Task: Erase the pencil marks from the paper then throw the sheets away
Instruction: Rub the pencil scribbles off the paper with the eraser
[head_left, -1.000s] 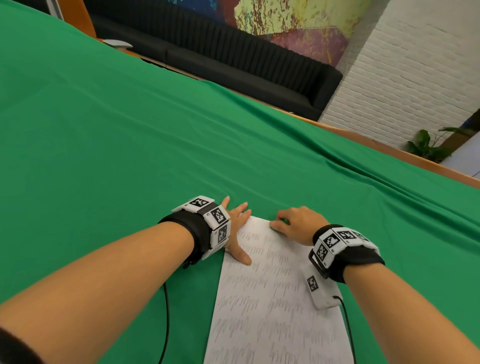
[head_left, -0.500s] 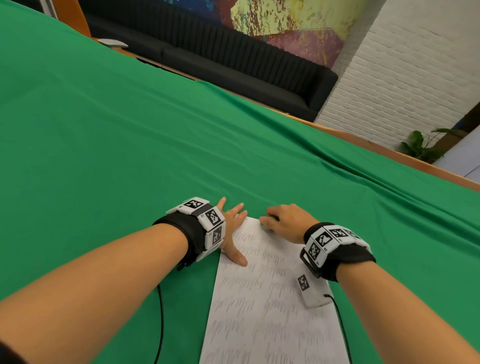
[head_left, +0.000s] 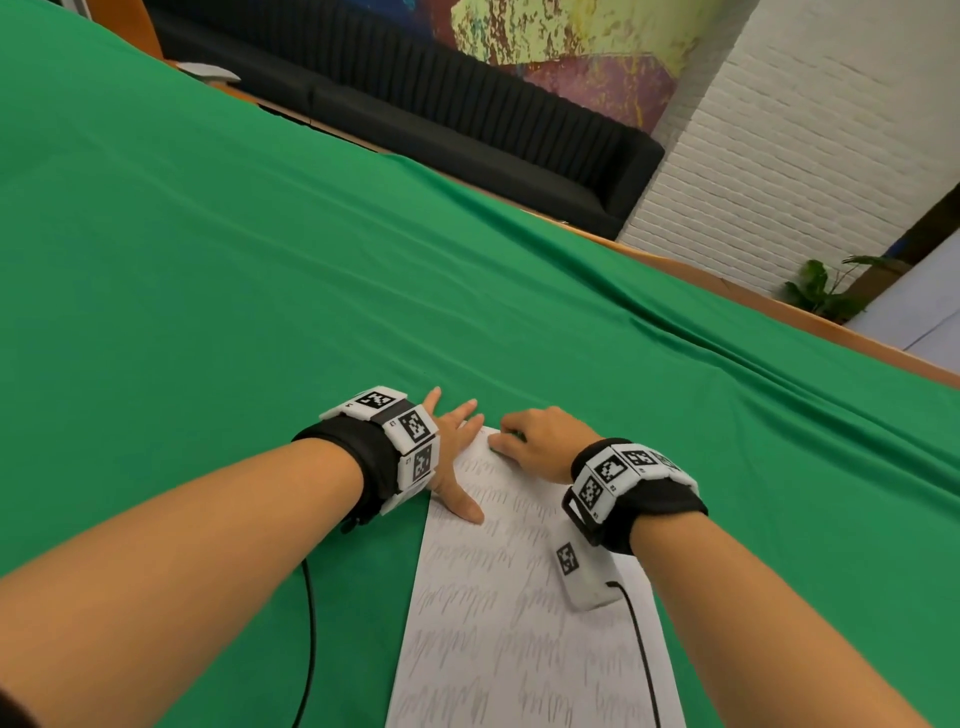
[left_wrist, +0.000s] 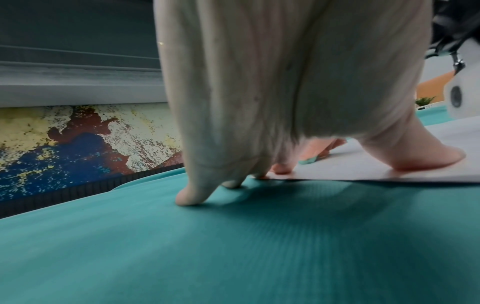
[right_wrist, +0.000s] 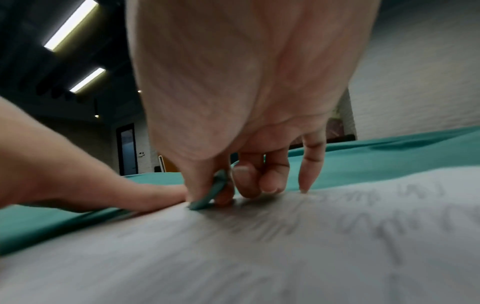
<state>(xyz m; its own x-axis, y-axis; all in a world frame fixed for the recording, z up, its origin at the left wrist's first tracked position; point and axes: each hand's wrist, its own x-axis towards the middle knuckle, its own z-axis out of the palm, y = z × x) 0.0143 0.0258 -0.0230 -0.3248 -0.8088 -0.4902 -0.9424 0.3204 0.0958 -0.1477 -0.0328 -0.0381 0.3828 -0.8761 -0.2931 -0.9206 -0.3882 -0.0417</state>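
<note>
A white sheet of paper (head_left: 519, 613) covered in rows of grey pencil scribbles lies on the green cloth. My left hand (head_left: 457, 457) lies flat with spread fingers on the sheet's far left corner, thumb (left_wrist: 426, 158) pressing the paper (left_wrist: 389, 168), other fingers on the cloth. My right hand (head_left: 535, 436) pinches a small teal eraser (right_wrist: 207, 197) between thumb and forefinger, its tip on the paper (right_wrist: 259, 257) near the far edge. The eraser (left_wrist: 309, 160) also shows in the left wrist view beyond my left palm.
The green cloth (head_left: 260, 260) covers a large table whose wooden edge (head_left: 779, 306) runs along the far right. A black sofa (head_left: 467, 119), a white brick wall and a potted plant (head_left: 821, 291) stand beyond. Black cables trail from both wristbands.
My right hand with the eraser has slid a little to the left along the far edge of the sheet, closer to the left hand. The left hand keeps its place.
</note>
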